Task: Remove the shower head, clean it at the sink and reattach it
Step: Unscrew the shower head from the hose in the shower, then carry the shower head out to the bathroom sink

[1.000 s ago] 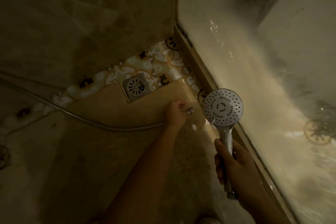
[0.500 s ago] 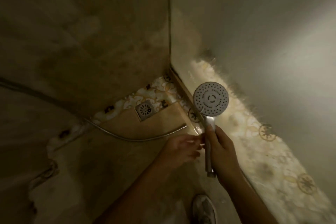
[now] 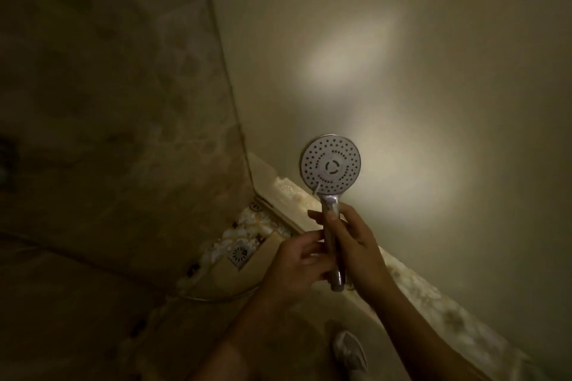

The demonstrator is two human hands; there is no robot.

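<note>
Shower head [image 3: 331, 165] upright, R hand [image 3: 356, 244] round handle

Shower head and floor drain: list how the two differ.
The round white chrome-handled shower head is held upright by the right hand; the square metal floor drain lies flat in the floor. The shower head's face is round; the floor drain's frame is square. Both are perforated.

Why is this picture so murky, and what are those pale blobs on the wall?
Head view, all of it: the room is dim; two soft bright patches lie on the wall, their source unseen; the shower head in the right hand is the sharpest, best-lit thing; the left side sinks into shadow; the wall corner looks bowed.
</note>
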